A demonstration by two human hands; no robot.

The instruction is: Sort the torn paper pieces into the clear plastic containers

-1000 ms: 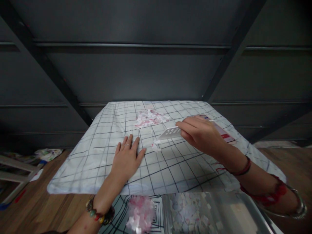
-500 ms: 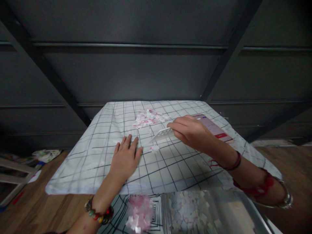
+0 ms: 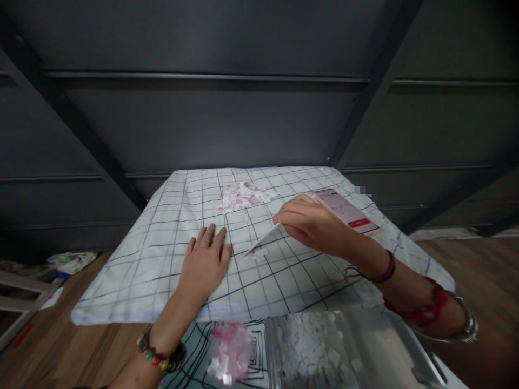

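Note:
My left hand (image 3: 205, 259) lies flat on the checked tablecloth (image 3: 154, 232), fingers spread, holding nothing. Pinched in the fingers of my right hand (image 3: 308, 224) is a thin white card (image 3: 263, 239), tilted, its lower edge down at the cloth. Beside that edge sit a few small white and pink paper pieces (image 3: 259, 252), partly behind the card. Farther back is a larger heap of white and pink paper bits (image 3: 245, 195). A phone (image 3: 344, 208) with a lit screen lies just beyond my right hand and is partly covered by it.
Close to my body, a clear plastic box (image 3: 308, 351) holds many small paper pieces. Left of it is a pile of pink and white bits (image 3: 230, 354) on a dark-patterned surface. A grey panelled wall (image 3: 211, 124) stands behind the table. A pale wooden frame (image 3: 24, 302) is at floor left.
The white card has turned edge-on and its lower edge has come down to the small paper pieces. My left hand stays flat on the cloth. The whole view has shifted slightly.

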